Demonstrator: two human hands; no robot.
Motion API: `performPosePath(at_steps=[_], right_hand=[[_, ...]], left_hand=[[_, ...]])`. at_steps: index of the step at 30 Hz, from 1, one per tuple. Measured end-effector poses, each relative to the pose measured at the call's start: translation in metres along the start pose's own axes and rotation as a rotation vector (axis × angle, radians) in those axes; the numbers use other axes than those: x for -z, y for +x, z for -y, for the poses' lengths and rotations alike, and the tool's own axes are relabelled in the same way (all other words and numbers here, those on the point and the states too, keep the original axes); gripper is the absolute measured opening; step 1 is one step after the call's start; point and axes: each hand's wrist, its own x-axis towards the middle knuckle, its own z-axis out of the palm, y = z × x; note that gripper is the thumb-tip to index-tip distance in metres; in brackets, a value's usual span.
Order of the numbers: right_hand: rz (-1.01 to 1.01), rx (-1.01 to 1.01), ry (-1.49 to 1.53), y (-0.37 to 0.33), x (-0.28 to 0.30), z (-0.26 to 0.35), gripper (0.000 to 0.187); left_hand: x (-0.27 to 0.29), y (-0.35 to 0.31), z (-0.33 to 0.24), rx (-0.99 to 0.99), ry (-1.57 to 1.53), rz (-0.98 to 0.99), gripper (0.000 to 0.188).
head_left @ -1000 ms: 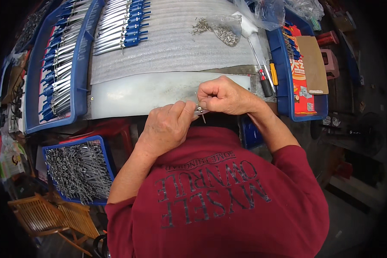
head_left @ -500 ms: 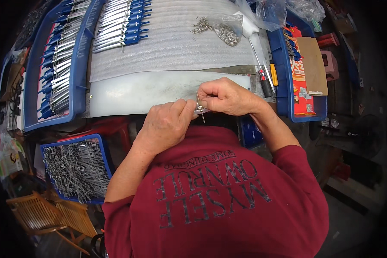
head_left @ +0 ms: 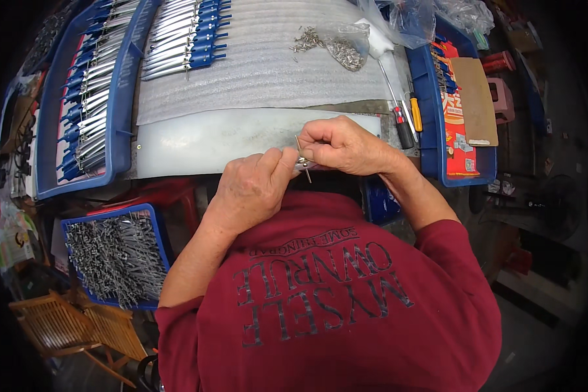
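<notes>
Over the front edge of the bench, my two hands meet around a small silvery metal part [head_left: 302, 163] with a thin rod standing out above and below the fingers. My left hand [head_left: 253, 185] is closed on the part from the left, thumb side hidden. Closed in a pinch, my right hand [head_left: 346, 147] grips the same piece from the right, its fingertips at the rod. Most of the part is covered by fingers, so its exact kind cannot be made out. Beneath the hands lies a smooth white board [head_left: 202, 140] along the bench front.
Blue-and-silver strip-like pieces lie in rows on a foam sheet [head_left: 261, 65] and in a blue tray [head_left: 121, 98]. Small metal fasteners [head_left: 307, 40] spill beside a clear bag [head_left: 346, 51]. Screwdrivers [head_left: 402, 124] rest near a right-hand blue bin [head_left: 473, 178]. Dark metal parts [head_left: 114, 258] fill a lower-left crate.
The thin rod has tilted slightly, its upper end shifting a little up and left. Both hands stay closed on the part in nearly the same place.
</notes>
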Motion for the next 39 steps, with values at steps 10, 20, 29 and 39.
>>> performPosePath(at_steps=[10, 20, 29, 39], right_hand=[[-0.097, 0.285, -0.288, -0.007, 0.010, -0.003, 0.031], [-0.216, 0.234, -0.109, -0.013, 0.007, -0.014, 0.028], [-0.260, 0.214, 0.015, -0.015, -0.001, -0.022, 0.024], [-0.212, 0.013, 0.395, -0.011, -0.009, -0.022, 0.018]], left_hand=[[0.008, 0.003, 0.007, 0.046, -0.044, -0.048, 0.023], [0.008, -0.001, 0.009, 0.109, -0.155, -0.089, 0.030], [0.007, 0.000, 0.007, 0.070, -0.015, -0.075, 0.030], [0.005, 0.004, 0.006, 0.084, -0.061, -0.063, 0.024]])
